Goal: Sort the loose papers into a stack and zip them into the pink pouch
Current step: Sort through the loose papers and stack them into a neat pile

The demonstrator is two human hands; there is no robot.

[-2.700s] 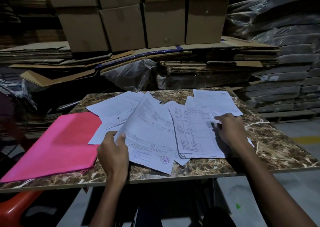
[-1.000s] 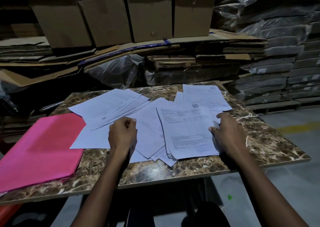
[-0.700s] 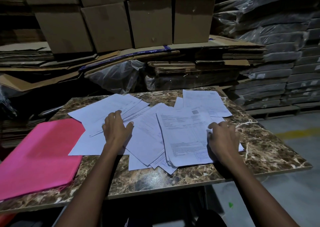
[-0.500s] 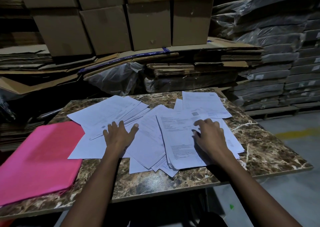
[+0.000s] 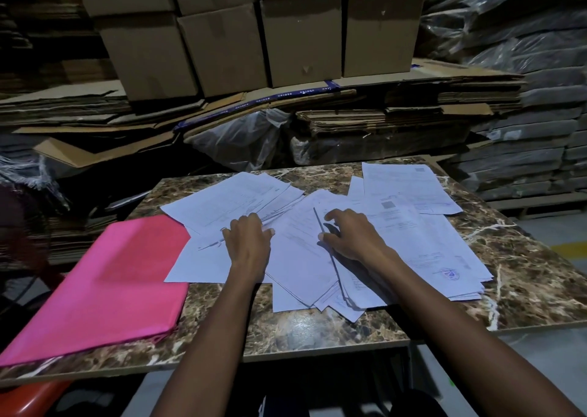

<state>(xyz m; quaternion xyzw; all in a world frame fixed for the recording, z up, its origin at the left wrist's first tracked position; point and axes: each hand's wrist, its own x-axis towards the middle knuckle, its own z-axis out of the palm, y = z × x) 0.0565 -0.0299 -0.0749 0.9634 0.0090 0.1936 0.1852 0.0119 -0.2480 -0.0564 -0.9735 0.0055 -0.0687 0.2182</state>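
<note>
Loose white papers (image 5: 427,242) lie fanned across a marble-patterned table (image 5: 317,331), with a rough pile at the right and a spread of sheets (image 5: 228,199) at the left. One sheet (image 5: 398,181) lies apart at the far right. The pink pouch (image 5: 104,286) lies flat on the table's left end, touching no hand. My left hand (image 5: 247,242) rests palm down on the left sheets. My right hand (image 5: 352,235) pinches the raised left edge of the right pile's top sheet between thumb and fingers.
Cardboard boxes (image 5: 222,41) are stacked on flattened cardboard behind the table. A clear plastic bag (image 5: 235,140) sits just beyond the far edge. Wrapped dark bundles (image 5: 524,35) rise at the right. An orange chair (image 5: 28,397) shows at the lower left.
My right hand moved left from the pile's right side across to its left edge and lifted that edge. My left hand stayed pressed on the left sheets.
</note>
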